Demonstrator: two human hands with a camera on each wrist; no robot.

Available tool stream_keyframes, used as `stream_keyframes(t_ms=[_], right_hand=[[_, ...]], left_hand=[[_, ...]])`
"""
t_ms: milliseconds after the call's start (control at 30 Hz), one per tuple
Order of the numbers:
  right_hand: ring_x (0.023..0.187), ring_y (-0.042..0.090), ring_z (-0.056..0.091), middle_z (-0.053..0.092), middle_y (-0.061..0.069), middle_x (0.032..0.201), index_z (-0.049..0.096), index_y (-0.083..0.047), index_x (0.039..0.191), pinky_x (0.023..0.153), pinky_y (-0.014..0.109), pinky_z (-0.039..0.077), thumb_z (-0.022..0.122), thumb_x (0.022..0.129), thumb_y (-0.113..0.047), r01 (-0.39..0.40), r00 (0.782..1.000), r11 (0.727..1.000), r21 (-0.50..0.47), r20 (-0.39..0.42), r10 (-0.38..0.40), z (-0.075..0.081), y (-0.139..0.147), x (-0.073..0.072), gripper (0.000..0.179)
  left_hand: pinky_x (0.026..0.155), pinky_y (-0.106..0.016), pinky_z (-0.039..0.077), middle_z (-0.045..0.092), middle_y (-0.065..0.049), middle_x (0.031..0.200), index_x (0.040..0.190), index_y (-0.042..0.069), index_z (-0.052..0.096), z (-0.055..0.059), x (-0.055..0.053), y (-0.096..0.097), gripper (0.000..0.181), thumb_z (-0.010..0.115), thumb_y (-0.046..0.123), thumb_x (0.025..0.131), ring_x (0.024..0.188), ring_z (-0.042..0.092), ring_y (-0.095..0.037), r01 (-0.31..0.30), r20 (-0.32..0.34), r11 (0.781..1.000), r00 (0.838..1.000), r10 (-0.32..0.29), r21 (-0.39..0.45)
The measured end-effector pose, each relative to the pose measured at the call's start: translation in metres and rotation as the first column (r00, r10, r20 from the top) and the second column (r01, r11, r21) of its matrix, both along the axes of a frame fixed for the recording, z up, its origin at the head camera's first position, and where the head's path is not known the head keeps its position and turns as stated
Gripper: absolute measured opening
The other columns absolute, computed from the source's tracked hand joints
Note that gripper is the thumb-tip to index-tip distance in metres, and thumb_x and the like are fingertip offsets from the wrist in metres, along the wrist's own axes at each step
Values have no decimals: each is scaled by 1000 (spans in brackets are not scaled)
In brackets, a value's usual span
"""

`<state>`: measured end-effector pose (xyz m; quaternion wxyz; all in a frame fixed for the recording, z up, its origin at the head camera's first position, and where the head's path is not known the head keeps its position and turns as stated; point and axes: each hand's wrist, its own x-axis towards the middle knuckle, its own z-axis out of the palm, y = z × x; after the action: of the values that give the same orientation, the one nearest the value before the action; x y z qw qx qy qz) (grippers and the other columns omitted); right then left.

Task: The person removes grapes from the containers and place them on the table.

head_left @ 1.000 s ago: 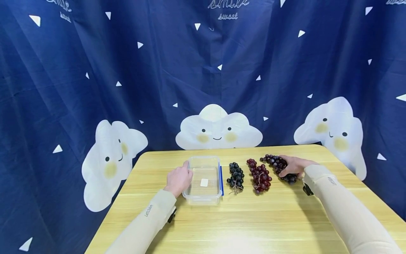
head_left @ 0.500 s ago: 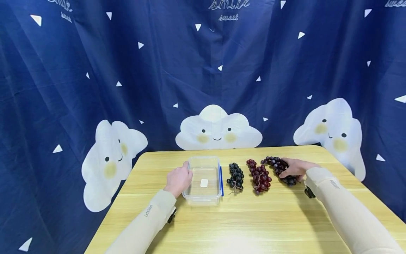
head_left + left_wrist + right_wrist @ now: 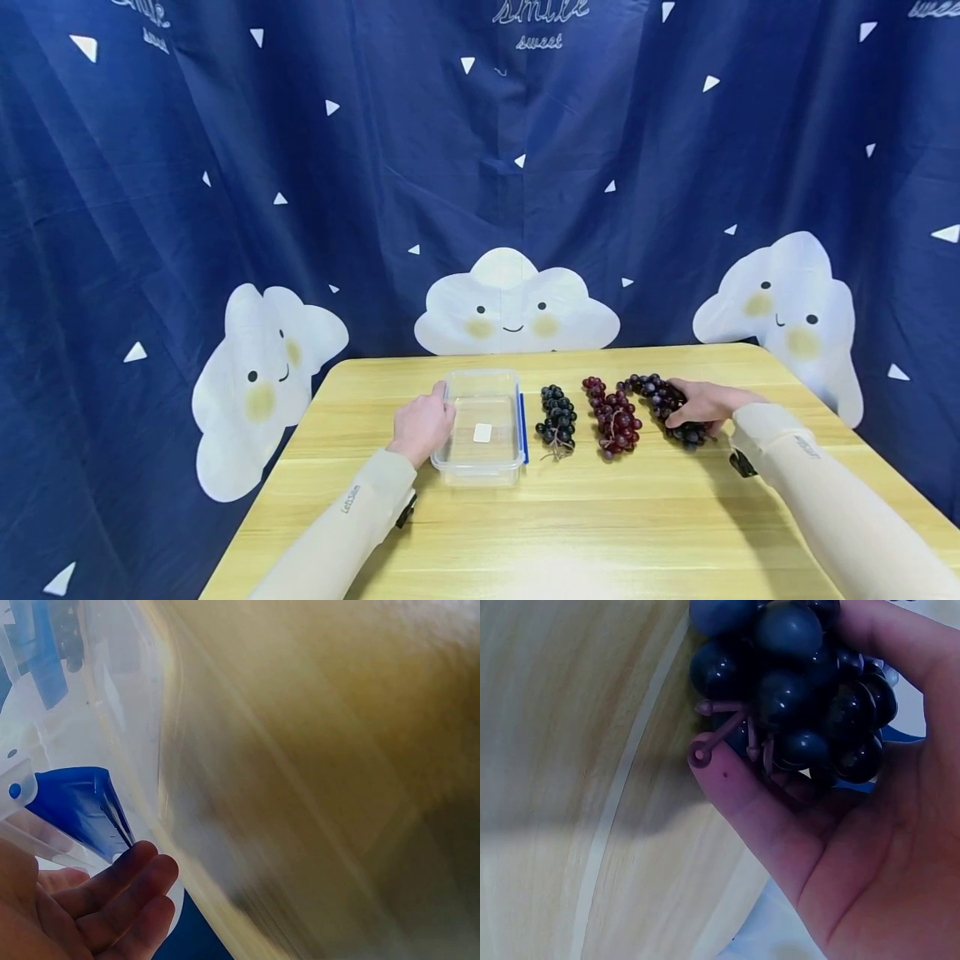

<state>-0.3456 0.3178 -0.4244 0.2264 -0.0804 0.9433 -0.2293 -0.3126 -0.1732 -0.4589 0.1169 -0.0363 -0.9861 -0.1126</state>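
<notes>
A clear plastic food container [image 3: 480,475] with blue latches stands on the table, its inside bare but for a white label. My left hand [image 3: 422,423] holds its left side; in the left wrist view, bent fingers [image 3: 127,896] lie against a blue latch [image 3: 82,806]. My right hand [image 3: 708,402] grips a bunch of dark purple grapes [image 3: 656,393] at the right. In the right wrist view, fingers and thumb curl around the grapes [image 3: 787,690], and a bare stem shows. Between the container and this bunch lie black grapes [image 3: 557,417] and red grapes [image 3: 617,421].
The light wooden table [image 3: 555,533] ends at a rounded far edge. Behind it hangs a dark blue curtain [image 3: 480,183] with smiling clouds and white triangles.
My right hand has shifted slightly right and toward me, with the dark purple grapes moving a little along with it. The left hand and container stay where they were.
</notes>
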Motion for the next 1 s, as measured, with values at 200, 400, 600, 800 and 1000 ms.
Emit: stream_keyframes(t_ms=[200,400,600,800,1000], right_hand=[[108,39,61,19,47,150,7,5,158,65,40,59,75,87,-32,-10,1000,1000,13,-13,10,2,-2,5,105],[75,23,64,24,49,147,3,4,158,61,39,57,72,90,-33,-22,999,1000,15,-30,22,0,-6,12,104],[54,14,51,25,48,148,2,3,159,56,38,55,68,93,-29,-20,1000,1000,1,-19,20,2,-8,17,98],[55,15,46,31,43,149,0,1,160,58,42,55,61,98,-33,-4,1000,1000,-5,2,4,1,-3,16,93],[54,23,61,55,41,120,1,2,159,55,42,57,59,98,-29,14,1000,998,-64,-3,-14,-2,0,18,90]], left_hand=[[58,-46,50,73,-17,100,142,13,50,0,-1,0,48,44,29,98,77,69,-32,0,-5,1000,1000,0,2],[59,-46,50,73,-18,101,144,14,49,0,-1,-1,49,45,29,98,78,69,-32,-1,-4,1000,1000,1,4],[56,-45,49,73,-18,102,146,14,48,0,-1,-1,50,47,29,98,76,69,-32,-10,1,1000,1000,10,7],[56,-44,49,73,-18,102,147,13,48,1,-1,0,50,46,30,99,76,68,-31,-6,7,1000,1000,6,-1],[54,-44,48,73,-18,100,145,13,49,0,0,0,49,47,29,99,74,68,-31,-3,-1,1000,1000,3,0]])
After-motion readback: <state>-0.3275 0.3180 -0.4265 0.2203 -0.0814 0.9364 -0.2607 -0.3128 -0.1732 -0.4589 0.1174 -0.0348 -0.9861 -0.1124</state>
